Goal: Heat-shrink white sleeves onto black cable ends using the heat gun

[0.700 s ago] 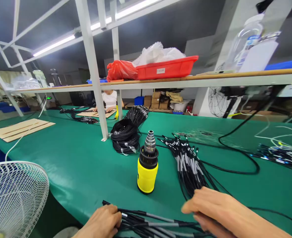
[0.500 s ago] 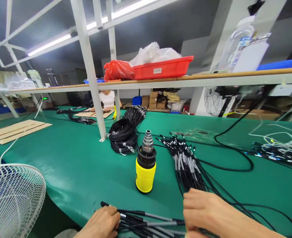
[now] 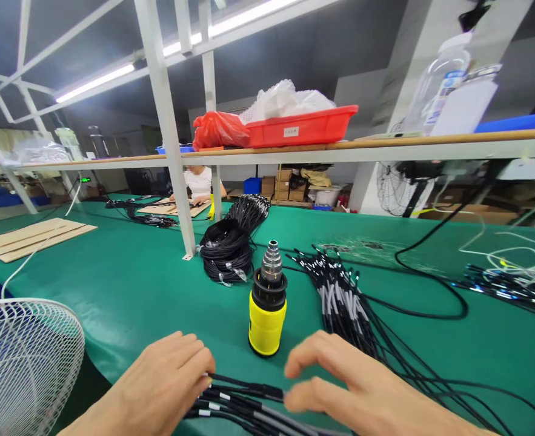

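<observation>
My left hand point(image 3: 169, 375) is closed at the left end of a bundle of black cables point(image 3: 240, 404) with grey sleeves and white labels, thumb and fingers pinching one cable. Over the bundle's right part, my right hand point(image 3: 340, 381) has thumb and forefinger apart, their tips beside a black cable section, with nothing held between them. Behind the hands a yellow and black heat tool point(image 3: 267, 321) stands upright, its stepped metal nozzle pointing up. To its right lies a second bundle of black cables with grey sleeves point(image 3: 344, 303).
Coiled black cables point(image 3: 226, 251) lie beside a white shelf post point(image 3: 176, 157). A white fan point(image 3: 26, 363) stands at the lower left. A red tray point(image 3: 301, 128) sits on the shelf. Across the green table point(image 3: 135, 290) is a person point(image 3: 199, 183). Cables trail over the right side.
My left hand has risen and its grip on the cables has shifted. My right hand has moved left and its fingers have opened. The view has shifted slightly.
</observation>
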`<action>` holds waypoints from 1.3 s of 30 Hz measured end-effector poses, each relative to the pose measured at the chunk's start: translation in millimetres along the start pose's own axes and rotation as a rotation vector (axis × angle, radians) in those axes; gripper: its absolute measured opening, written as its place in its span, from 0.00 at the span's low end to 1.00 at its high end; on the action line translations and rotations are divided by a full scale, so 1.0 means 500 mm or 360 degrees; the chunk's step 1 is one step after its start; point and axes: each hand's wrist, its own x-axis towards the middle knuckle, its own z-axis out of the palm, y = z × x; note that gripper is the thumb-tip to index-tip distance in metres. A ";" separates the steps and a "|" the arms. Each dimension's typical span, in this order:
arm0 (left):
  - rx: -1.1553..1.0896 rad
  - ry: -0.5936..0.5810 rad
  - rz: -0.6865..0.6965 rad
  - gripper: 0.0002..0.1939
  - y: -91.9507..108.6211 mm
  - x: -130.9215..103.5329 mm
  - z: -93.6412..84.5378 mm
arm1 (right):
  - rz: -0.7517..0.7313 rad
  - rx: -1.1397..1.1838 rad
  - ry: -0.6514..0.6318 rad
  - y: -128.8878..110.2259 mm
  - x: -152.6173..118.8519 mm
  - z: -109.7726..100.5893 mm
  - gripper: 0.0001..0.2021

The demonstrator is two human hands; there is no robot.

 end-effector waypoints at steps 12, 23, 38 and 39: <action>0.0233 0.0538 0.0218 0.17 0.112 0.140 -0.133 | 0.0526 0.0305 0.0452 -0.092 0.070 -0.097 0.10; -0.0223 0.0595 -0.0287 0.18 0.039 0.259 -0.132 | 0.0625 0.0296 0.0599 0.051 0.146 -0.178 0.13; -0.0841 0.0631 -0.0450 0.22 -0.017 0.312 -0.094 | 0.0750 0.0196 0.0676 0.101 0.180 -0.157 0.13; -0.0855 0.0632 -0.0460 0.21 -0.019 0.314 -0.092 | 0.0755 0.0193 0.0683 0.105 0.181 -0.156 0.13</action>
